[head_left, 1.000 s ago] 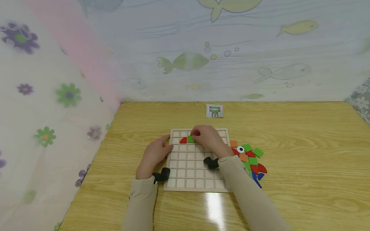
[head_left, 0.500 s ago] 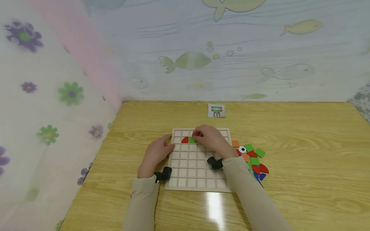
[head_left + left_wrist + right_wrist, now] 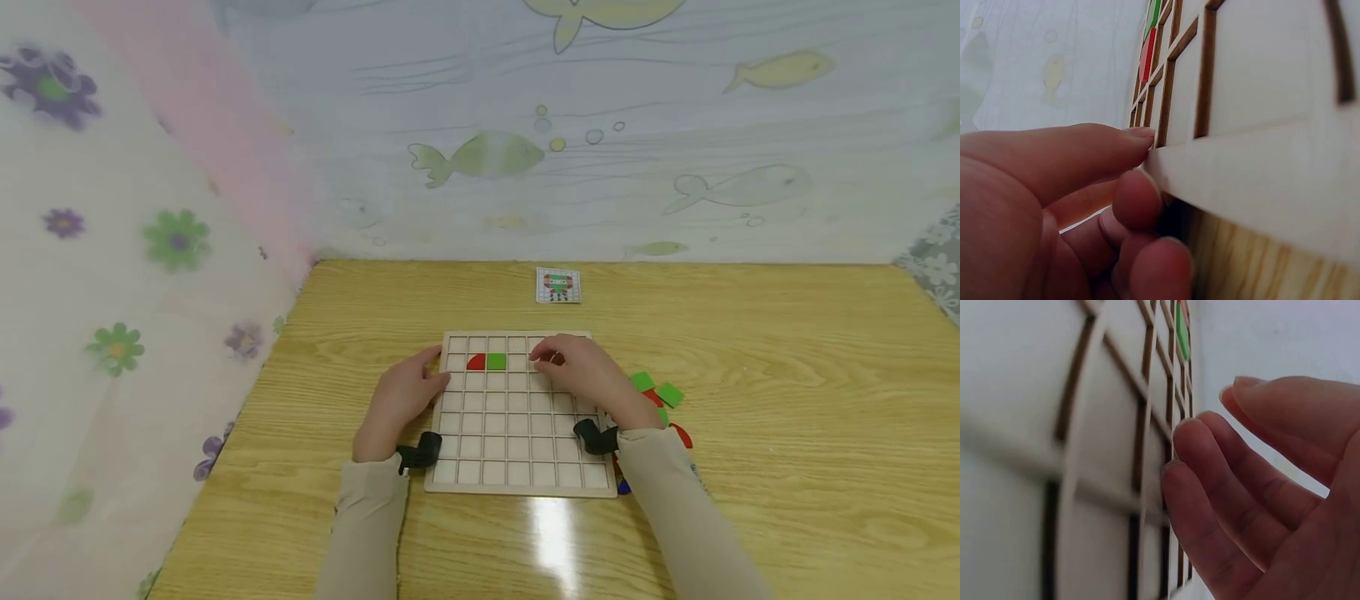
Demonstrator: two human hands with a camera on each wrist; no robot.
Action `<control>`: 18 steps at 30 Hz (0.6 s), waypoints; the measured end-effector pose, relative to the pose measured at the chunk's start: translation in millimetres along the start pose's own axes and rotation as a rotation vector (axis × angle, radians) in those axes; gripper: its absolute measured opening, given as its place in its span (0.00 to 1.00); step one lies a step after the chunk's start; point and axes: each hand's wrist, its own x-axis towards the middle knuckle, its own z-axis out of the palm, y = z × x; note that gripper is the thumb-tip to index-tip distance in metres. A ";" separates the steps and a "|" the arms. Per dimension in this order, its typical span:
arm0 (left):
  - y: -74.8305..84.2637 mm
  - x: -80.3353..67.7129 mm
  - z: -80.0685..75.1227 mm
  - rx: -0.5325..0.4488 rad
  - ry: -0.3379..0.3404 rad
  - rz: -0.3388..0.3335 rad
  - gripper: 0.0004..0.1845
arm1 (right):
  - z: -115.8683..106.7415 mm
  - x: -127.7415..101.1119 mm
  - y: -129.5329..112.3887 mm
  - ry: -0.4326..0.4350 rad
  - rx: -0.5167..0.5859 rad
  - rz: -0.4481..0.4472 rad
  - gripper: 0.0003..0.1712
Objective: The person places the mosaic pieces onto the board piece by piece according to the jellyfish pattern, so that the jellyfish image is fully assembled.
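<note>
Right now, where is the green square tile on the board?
In the head view the green square tile sits in the grid board's second row from the far edge, beside the red quarter-circle.

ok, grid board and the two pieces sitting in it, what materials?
Grid board: looks like pale, unfinished laser-cut plywood; the left wrist view shows dark brown cut edges along the slots. Green square and red quarter-round: flat, evenly colored, matte; probably painted wood, though plastic can't be ruled out.

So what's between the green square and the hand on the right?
Only bare board: in the head view, empty cells separate the green square from the right hand. No piece sits there.
</note>
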 end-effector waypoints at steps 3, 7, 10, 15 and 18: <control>-0.6 1.5 1.8 -0.002 -0.003 0.004 0.28 | -6.5 -9.8 8.2 0.002 -0.008 0.003 0.12; -0.9 2.2 1.2 0.010 -0.006 0.007 0.28 | -15.2 -19.8 17.6 0.022 0.010 0.045 0.13; -0.2 2.1 0.8 0.005 -0.012 0.004 0.28 | -21.4 -25.0 25.3 0.025 0.015 0.079 0.13; -0.9 2.1 1.5 0.006 -0.007 0.008 0.28 | -31.1 -29.5 36.8 0.003 0.025 0.122 0.15; -1.9 2.1 1.7 0.010 -0.004 0.007 0.28 | -38.2 -33.0 42.1 -0.005 0.047 0.158 0.16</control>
